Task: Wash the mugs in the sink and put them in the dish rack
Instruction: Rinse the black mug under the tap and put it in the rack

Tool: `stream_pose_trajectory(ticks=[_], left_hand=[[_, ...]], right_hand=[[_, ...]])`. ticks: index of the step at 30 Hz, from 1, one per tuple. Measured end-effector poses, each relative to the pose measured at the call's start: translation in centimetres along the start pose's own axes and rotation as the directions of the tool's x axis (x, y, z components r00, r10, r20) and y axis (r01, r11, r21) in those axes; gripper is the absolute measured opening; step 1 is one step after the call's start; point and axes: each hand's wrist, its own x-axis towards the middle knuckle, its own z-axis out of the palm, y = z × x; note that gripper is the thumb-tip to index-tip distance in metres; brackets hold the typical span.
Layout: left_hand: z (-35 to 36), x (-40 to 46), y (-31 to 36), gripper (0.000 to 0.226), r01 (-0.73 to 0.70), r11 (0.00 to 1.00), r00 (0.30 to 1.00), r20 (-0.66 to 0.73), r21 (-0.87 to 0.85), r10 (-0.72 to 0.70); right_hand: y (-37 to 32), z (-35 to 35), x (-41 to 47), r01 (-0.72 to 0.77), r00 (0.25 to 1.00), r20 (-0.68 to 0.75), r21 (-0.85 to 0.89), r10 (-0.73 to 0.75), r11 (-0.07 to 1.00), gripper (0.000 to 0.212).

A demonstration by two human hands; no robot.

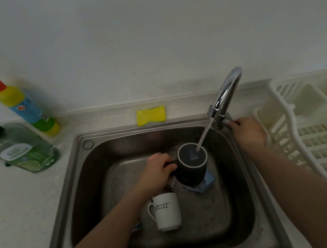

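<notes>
My left hand (158, 169) grips the handle of a black mug (192, 170) and holds it upright under the running water from the chrome faucet (225, 96). The stream falls into the mug's mouth. My right hand (246, 132) holds the faucet handle at the sink's right rim. A white mug (167, 212) with black lettering lies in the steel sink (82, 177) below my left wrist, handle to the left. A blue cloth or sponge (205, 183) lies under the black mug. The white dish rack (316, 129) stands on the counter at the right, with nothing visible in it.
A yellow sponge (151, 115) lies behind the sink at the wall. On the left counter stand a green pump soap bottle (23, 153) and a yellow, blue-labelled bottle with a red cap (26, 109). A small blue item (137, 225) peeks from under my left forearm.
</notes>
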Motion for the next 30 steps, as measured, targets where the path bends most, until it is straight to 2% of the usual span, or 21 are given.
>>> stream_pose_trajectory(ticks=[4,8,9,11,13,15,18,21,24,26,28,30], left_hand=[[-0.1,0.1,1.0,0.012,0.052,0.994,0.999,0.0,-0.091,-0.052],[-0.2,-0.2,2.1,0.008,0.111,0.968,0.994,0.032,-0.225,-0.107],[-0.3,-0.3,2.4,0.009,0.122,0.963,0.992,0.048,-0.239,-0.114],[-0.6,-0.4,2.7,0.009,0.13,0.966,0.991,0.067,-0.226,-0.117],[-0.8,-0.6,3.1,0.011,0.129,0.968,0.991,0.073,-0.214,-0.115],[-1.0,-0.9,3.6,0.015,0.126,0.97,0.991,0.071,-0.208,-0.113],[-1.3,-1.3,3.9,0.017,0.119,0.972,0.992,0.069,-0.202,-0.107],[-1.6,-1.5,3.9,0.013,0.084,0.988,0.996,0.04,-0.131,-0.08],[-1.8,-1.7,4.0,0.012,0.049,0.995,0.999,0.02,-0.088,-0.047],[-1.9,-1.8,4.1,0.012,0.038,0.995,0.999,0.016,-0.088,-0.037],[-1.9,-1.7,4.2,0.011,0.024,0.996,1.0,0.011,-0.084,-0.023],[-2.0,-1.7,4.3,0.011,0.009,0.997,1.0,0.007,-0.076,-0.009]], right_hand=[[-0.1,-0.6,1.3,-0.112,0.993,0.053,0.189,0.104,0.976,0.04],[1.2,0.7,1.8,-0.251,0.966,0.142,0.327,0.215,0.911,0.073],[1.3,0.8,0.8,-0.274,0.961,0.148,0.398,0.234,0.875,0.07],[0.4,0.2,-2.3,-0.294,0.955,0.183,0.484,0.233,0.824,0.046],[0.1,0.0,-3.4,-0.263,0.961,0.21,0.515,0.178,0.816,0.032],[-0.4,-0.2,-2.8,-0.173,0.977,0.19,0.471,0.093,0.865,0.026],[-0.3,-0.1,0.0,-0.08,0.989,0.144,0.396,0.024,0.915,0.027],[0.9,0.6,2.0,-0.061,0.988,0.157,0.331,0.008,0.942,0.032],[-0.4,-0.4,-0.3,-0.028,0.983,0.18,0.281,-0.024,0.959,0.022],[-1.6,-1.6,-3.1,0.029,0.981,0.172,0.34,-0.093,0.94,0.014],[-2.2,-2.8,-6.2,0.06,0.955,0.211,0.548,-0.207,0.834,0.011],[-2.6,-4.1,-9.3,0.028,0.891,0.313,0.684,-0.328,0.729,0.025]])
